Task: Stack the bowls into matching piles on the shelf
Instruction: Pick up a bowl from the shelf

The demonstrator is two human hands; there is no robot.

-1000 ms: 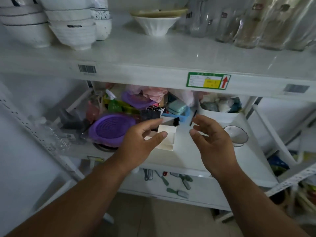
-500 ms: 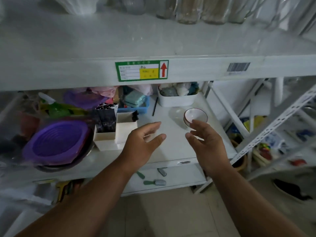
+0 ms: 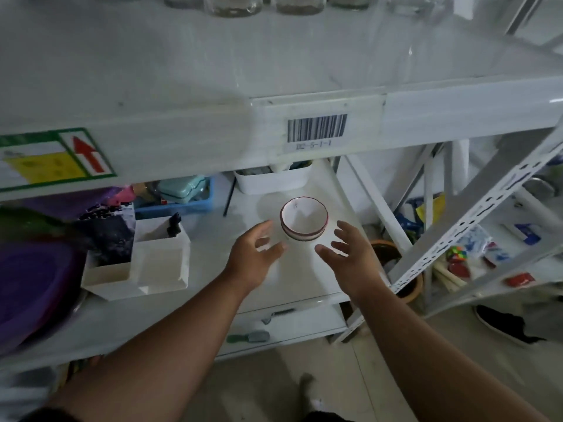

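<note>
**Inspector:** Nearest the camera, both forearms reach in over the lower shelf [image 3: 292, 278]; the left hand [image 3: 254, 257] has its fingers spread and relaxed, holding nothing; the right hand [image 3: 350, 257] likewise, fingers loose and apart, nothing in them.

**Clerk:** And the bowls?

**Inspector:** A small stack of red-rimmed bowls [image 3: 304, 219] stands upright on that shelf, just beyond and between the two hands; neither hand touches it; how many bowls are nested I cannot tell, two at least by the rims.

**Clerk:** What lies around it?

**Inspector:** To the left, a white divided organiser box [image 3: 143, 266]; farther back a white tub [image 3: 274, 181] and a blue tray [image 3: 179, 205]; above, the upper shelf edge with its barcode label [image 3: 316, 129]; glass jars [image 3: 233, 6] on top at the far end.

**Clerk:** Risks?

**Inspector:** In my judgement, a two-handed lift of a loose nested stack may let the top bowl slide or tilt if one side is gripped first; lifting straight up invites a knock against the upper shelf edge overhead; a careless sweep could also push the stack toward the open right edge of the shelf.
</note>
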